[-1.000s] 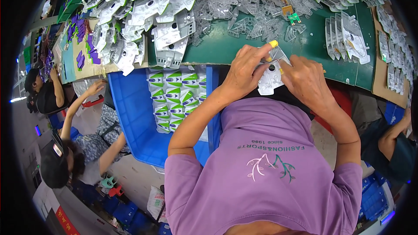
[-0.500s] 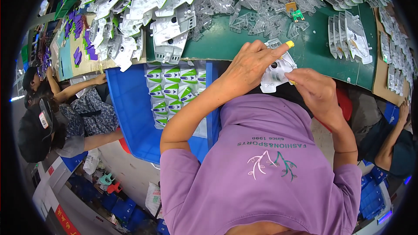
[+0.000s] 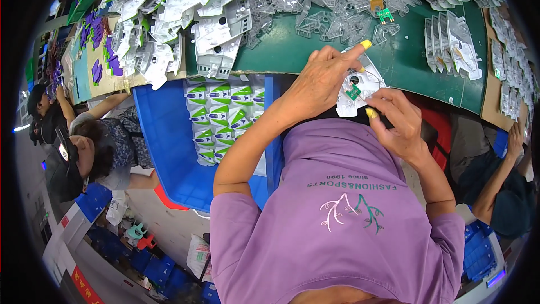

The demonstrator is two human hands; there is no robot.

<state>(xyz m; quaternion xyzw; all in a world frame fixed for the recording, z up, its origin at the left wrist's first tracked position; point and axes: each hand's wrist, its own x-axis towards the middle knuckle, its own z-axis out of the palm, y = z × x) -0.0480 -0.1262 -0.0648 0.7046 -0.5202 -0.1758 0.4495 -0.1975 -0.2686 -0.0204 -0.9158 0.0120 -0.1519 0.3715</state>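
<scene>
My left hand point(image 3: 326, 79) is closed on a white plastic housing point(image 3: 367, 83) at the table's front edge. Yellow covers show on some of its fingertips, and the index finger stretches out past the part. A small green circuit board point(image 3: 353, 92) lies on the housing, next to its round dark hole. My right hand point(image 3: 398, 123) is at the housing's right edge, its bent fingertips against it. The thumb, in a yellow cover, stands apart from those fingers, and I see nothing held between them.
Clear plastic parts point(image 3: 332, 22) are heaped across the green table point(image 3: 275, 50). White housings point(image 3: 216, 45) pile up at the left, and a row of them point(image 3: 453, 45) stands at the right. A blue bin point(image 3: 163, 129) holds green-and-white parts point(image 3: 216, 115). Other people point(image 3: 79, 155) sit on both sides.
The green board now shows on the housing, where it was not visible before. My right thumb has parted from the fingers, and the housing has turned slightly.
</scene>
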